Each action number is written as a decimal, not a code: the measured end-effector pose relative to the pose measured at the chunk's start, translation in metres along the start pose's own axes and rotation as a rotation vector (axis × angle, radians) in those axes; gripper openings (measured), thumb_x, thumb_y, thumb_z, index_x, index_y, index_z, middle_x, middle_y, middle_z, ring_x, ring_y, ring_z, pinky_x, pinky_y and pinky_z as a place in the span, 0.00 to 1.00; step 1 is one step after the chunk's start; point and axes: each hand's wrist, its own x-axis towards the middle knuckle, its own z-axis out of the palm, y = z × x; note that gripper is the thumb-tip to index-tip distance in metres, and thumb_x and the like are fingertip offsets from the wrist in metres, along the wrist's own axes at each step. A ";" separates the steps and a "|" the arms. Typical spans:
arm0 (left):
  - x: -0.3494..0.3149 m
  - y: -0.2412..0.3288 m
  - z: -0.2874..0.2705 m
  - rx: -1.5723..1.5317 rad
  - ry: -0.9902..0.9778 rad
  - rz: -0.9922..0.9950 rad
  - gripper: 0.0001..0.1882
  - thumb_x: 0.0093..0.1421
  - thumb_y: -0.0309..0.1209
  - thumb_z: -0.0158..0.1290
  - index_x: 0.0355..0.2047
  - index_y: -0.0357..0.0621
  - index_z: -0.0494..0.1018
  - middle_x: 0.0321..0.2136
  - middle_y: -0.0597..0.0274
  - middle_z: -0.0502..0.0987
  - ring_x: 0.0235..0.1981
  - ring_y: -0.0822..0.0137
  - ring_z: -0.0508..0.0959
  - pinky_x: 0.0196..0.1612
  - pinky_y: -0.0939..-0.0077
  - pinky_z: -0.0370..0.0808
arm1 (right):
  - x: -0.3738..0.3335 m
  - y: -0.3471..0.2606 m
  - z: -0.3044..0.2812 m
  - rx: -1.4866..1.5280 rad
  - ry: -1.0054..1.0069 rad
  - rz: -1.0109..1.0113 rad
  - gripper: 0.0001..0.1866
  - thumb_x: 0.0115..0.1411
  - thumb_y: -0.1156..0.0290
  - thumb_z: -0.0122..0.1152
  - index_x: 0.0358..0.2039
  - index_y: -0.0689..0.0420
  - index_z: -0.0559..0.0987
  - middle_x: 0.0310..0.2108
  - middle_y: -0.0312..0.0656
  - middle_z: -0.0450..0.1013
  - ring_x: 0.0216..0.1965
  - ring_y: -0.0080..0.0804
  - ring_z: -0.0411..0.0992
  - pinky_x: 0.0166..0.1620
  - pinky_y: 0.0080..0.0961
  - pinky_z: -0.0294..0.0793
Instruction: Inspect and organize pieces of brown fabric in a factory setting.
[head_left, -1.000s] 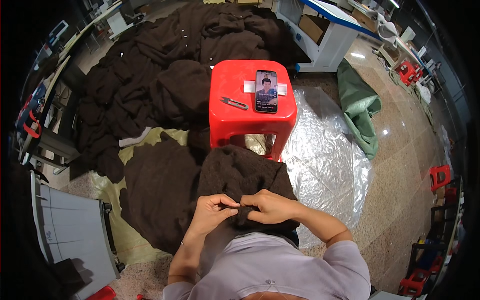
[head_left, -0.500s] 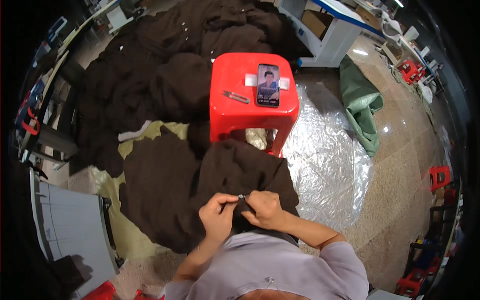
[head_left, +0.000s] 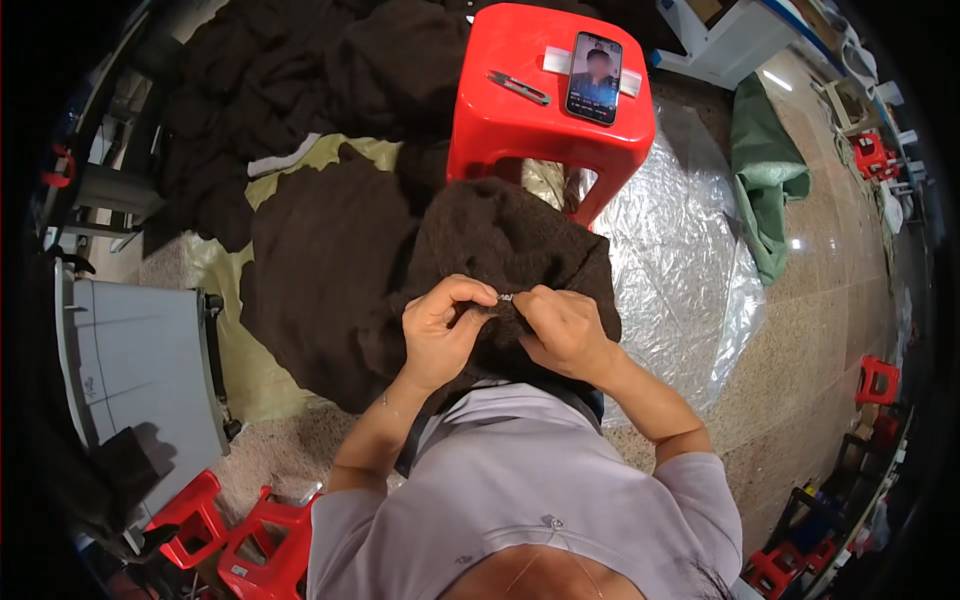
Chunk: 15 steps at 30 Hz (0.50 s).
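Dark brown fabric [head_left: 510,225] is bunched over my lap and spreads off to the left. My left hand [head_left: 440,328] pinches it, thumb and forefinger closed at a small shiny silvery piece [head_left: 505,297] on the cloth. On the other side of that piece, my right hand [head_left: 566,328] grips the fabric with curled fingers. The fingertips of both hands are close together, and the silvery piece shows in the gap. It is too small to name exactly, and the fingers cover its ends.
Just ahead stands a red plastic stool [head_left: 545,135] bearing thread snips [head_left: 520,87] and a phone [head_left: 596,80]. A large brown fabric heap [head_left: 300,90] lies behind it. Clear plastic sheeting [head_left: 670,230] and a green sack [head_left: 762,180] are at right, a grey bin [head_left: 145,360] at left.
The view has tilted down toward my body, so the stool, fabric and hands sit higher in the picture. Both hands keep their pinch beside the silvery piece.
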 end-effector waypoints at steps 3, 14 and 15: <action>0.001 0.003 0.003 0.185 0.020 0.131 0.07 0.57 0.12 0.59 0.34 0.33 0.75 0.31 0.55 0.81 0.32 0.66 0.81 0.37 0.76 0.78 | -0.002 -0.005 0.007 -0.011 0.069 0.023 0.18 0.39 0.79 0.70 0.32 0.59 0.74 0.23 0.42 0.66 0.20 0.42 0.71 0.24 0.34 0.71; -0.011 0.005 0.014 0.396 0.139 0.153 0.10 0.53 0.12 0.60 0.35 0.35 0.80 0.30 0.54 0.82 0.29 0.60 0.81 0.34 0.72 0.79 | -0.009 -0.007 0.021 -0.075 0.234 0.073 0.19 0.36 0.85 0.64 0.34 0.64 0.78 0.24 0.44 0.69 0.22 0.41 0.71 0.26 0.32 0.70; -0.010 0.004 0.015 0.387 0.164 0.071 0.10 0.53 0.13 0.60 0.36 0.36 0.81 0.30 0.55 0.82 0.30 0.60 0.81 0.35 0.73 0.78 | -0.008 -0.006 0.022 -0.102 0.261 0.041 0.19 0.38 0.84 0.65 0.36 0.64 0.78 0.23 0.43 0.68 0.22 0.40 0.70 0.25 0.32 0.70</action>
